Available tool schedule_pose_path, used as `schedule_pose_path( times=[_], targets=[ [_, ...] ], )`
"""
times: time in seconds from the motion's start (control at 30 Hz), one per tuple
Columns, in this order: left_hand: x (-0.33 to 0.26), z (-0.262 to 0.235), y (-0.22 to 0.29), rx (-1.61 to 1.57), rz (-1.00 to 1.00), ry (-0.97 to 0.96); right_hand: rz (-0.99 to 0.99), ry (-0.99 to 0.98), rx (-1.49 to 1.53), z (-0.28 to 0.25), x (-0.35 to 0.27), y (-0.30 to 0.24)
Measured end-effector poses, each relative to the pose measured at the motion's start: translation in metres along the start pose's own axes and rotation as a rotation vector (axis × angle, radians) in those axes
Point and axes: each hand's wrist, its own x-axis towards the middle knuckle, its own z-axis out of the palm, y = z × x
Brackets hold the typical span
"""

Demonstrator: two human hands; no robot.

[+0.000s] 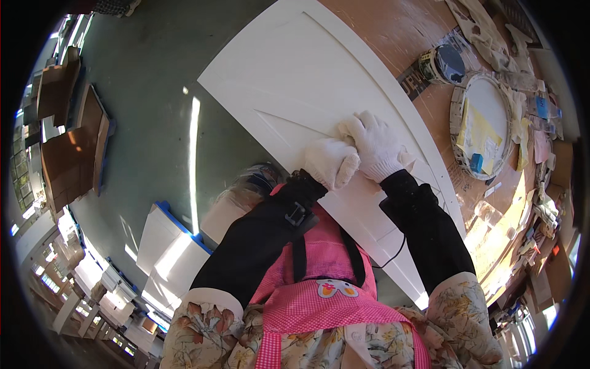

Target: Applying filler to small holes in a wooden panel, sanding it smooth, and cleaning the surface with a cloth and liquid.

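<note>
A long white panel (295, 67) with recessed, grooved mouldings, like a door, lies slanting in front of me. Both my hands wear white knit gloves and are on or just over its near half, side by side. My left hand (332, 163) is curled closed, and whatever its fingers may hold is hidden. Close beside it, my right hand (370, 144) rests on the panel with its fingers stretched forward and partly spread. Nothing shows in the right hand.
Right of the panel is a brown-covered worktop (393, 24) with a dark-lidded can (450, 63), a round white tub lid (491, 101) and scattered rags. On the left, white panels (163, 243) and brown boards (74, 157) stand on the green floor (147, 92).
</note>
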Motion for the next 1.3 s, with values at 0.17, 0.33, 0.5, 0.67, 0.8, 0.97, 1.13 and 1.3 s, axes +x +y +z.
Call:
schedule_pose_path(
  times=[0.17, 0.33, 0.5, 0.67, 0.8, 0.97, 1.13, 1.3],
  targets=[
    [-0.047, -0.082, -0.023, -0.146, -0.125, 0.296, 0.064, 0.014, -0.031, 0.044, 0.101, -0.08],
    [-0.023, -0.11, -0.06, -0.047, -0.192, 0.426, 0.105, -0.039, -0.021, 0.06, 0.149, -0.104],
    [0.005, -0.112, -0.09, 0.264, -0.211, 0.197, 0.577, 0.232, -0.038, -0.018, 0.007, -0.013],
    [0.011, -0.112, -0.095, 0.258, -0.077, 0.175, 0.704, 0.2, -0.37, -0.056, -0.058, 0.007],
    [0.013, -0.111, -0.095, 0.29, -0.046, 0.201, 0.44, 0.257, -0.301, -0.017, 0.069, -0.001],
    [0.011, -0.111, -0.095, 0.253, -0.128, 0.156, 0.408, 0.286, -0.349, 0.031, 0.213, -0.008],
    [0.011, -0.114, -0.092, 0.277, -0.123, 0.17, 0.353, 0.239, -0.264, 0.012, 0.172, 0.0],
    [0.015, -0.126, -0.095, 0.009, -0.127, 0.009, 0.857, 0.218, -0.221, -0.049, -0.013, -0.012]
  ],
)
